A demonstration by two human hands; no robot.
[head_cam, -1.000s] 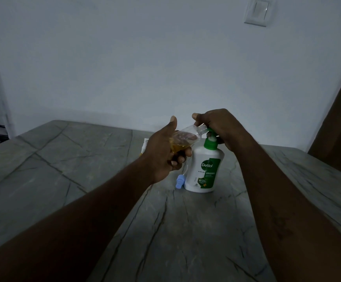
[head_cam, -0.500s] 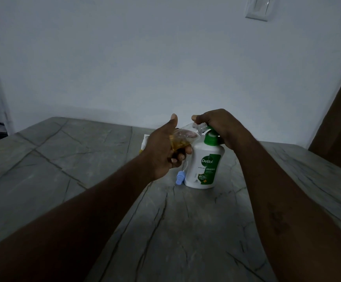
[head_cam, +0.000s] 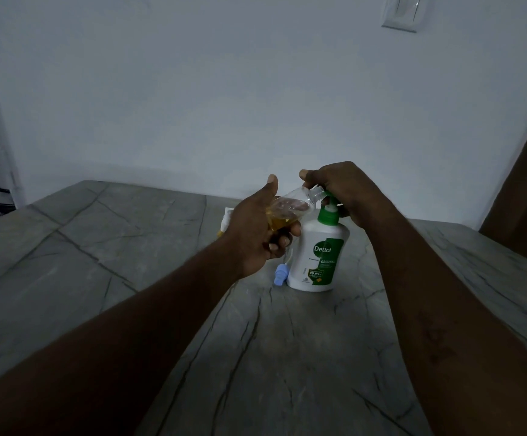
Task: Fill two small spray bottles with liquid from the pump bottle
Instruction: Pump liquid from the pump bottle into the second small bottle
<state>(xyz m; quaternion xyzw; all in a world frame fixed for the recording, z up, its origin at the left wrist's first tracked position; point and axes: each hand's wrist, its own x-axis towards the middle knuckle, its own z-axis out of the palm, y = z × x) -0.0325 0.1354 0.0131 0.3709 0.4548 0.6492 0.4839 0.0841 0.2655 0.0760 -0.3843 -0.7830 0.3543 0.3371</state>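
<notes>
L hand [head_cam: 256, 228]: fingers clamped round the small clear spray bottle [head_cam: 293, 204], held tilted above the bench [head_cam: 130, 247], open neck at the nozzle of the pump bottle [head_cam: 319, 253], amber liquid pooled in its lower end. R hand [head_cam: 344, 187]: fingers curled over the green pump head; pump bottle upright on bench. Beside its base, on its L, lies a blue spray cap [head_cam: 280, 273].

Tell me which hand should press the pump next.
Right. The right hand curls over the green head of the pump bottle, ready to press; the left hand grips the tilted small spray bottle, neck at the nozzle.
</notes>
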